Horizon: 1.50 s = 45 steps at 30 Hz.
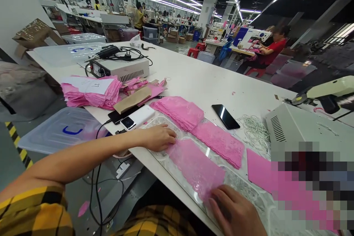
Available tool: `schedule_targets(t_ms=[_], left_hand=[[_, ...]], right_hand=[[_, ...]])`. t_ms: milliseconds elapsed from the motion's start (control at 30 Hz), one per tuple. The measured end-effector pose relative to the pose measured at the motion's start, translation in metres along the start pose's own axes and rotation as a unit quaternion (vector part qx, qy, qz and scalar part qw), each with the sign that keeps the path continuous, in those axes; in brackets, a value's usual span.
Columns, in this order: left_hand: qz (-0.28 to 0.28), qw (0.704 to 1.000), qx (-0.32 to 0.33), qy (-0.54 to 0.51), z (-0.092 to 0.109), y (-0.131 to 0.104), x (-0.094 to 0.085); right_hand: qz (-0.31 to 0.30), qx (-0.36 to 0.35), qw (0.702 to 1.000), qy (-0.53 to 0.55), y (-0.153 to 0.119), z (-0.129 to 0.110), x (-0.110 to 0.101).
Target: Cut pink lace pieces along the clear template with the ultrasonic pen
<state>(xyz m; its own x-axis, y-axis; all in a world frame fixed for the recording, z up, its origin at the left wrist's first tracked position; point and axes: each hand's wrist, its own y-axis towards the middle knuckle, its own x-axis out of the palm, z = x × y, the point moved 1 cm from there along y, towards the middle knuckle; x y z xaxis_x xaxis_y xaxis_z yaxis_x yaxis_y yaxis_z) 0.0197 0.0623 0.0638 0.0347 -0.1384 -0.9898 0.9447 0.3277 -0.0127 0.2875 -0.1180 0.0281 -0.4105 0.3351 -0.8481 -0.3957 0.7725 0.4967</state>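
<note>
A thin pink lace piece [196, 167] lies on the clear patterned sheet [249, 188] at the table's front edge. My left hand [159, 137] rests at its left end, palm down, fingers together over the lace corner. At the other end my right hand [235, 210] has its thumb and fingers closed on the lace's near right corner. Just behind lie two overlapping stacks of pink lace, one on the left [179, 112] and one on the right [219, 142]. A flat pink piece [260, 169] lies further right, partly under the pixelated area.
A black phone [225, 116] and tangled pale strings [256, 131] lie behind the stacks. A tied pink bundle [92, 92], a grey box with a cabled tool [121, 68] and a white power bank [141, 116] are left. A machine [301, 129] stands right.
</note>
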Motion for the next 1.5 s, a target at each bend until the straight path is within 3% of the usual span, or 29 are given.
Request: schedule_targets(t_ms=[100, 267, 367, 467, 700, 1000, 1300, 1500], left_hand=[[0.027, 0.999, -0.008, 0.02, 0.0, 0.017, -0.004], [0.054, 0.997, -0.019, 0.059, 0.004, 0.083, -0.012], [0.032, 0.996, -0.022, 0.079, 0.002, 0.12, -0.005], [-0.004, 0.996, -0.035, 0.087, -0.008, 0.14, 0.006], [-0.061, 0.994, -0.049, 0.073, -0.025, 0.146, 0.011], [-0.065, 0.995, -0.051, 0.057, -0.027, 0.149, 0.003], [0.021, 0.997, -0.066, 0.025, -0.017, 0.141, -0.003], [0.067, 0.997, -0.045, -0.013, -0.017, 0.137, -0.005]], right_hand=[[-0.006, 0.089, 0.994, 0.057, 0.007, 0.019, -0.006], [0.028, 0.313, 0.94, 0.13, 0.038, 0.071, 0.003], [0.034, 0.339, 0.931, 0.131, 0.049, 0.092, 0.016], [0.031, 0.337, 0.932, 0.131, 0.047, 0.1, 0.027], [0.039, 0.335, 0.93, 0.145, 0.035, 0.105, 0.032], [0.05, 0.33, 0.931, 0.149, 0.035, 0.104, 0.033], [0.037, 0.331, 0.933, 0.138, 0.039, 0.103, 0.027], [0.039, 0.319, 0.941, 0.107, 0.071, 0.083, 0.023]])
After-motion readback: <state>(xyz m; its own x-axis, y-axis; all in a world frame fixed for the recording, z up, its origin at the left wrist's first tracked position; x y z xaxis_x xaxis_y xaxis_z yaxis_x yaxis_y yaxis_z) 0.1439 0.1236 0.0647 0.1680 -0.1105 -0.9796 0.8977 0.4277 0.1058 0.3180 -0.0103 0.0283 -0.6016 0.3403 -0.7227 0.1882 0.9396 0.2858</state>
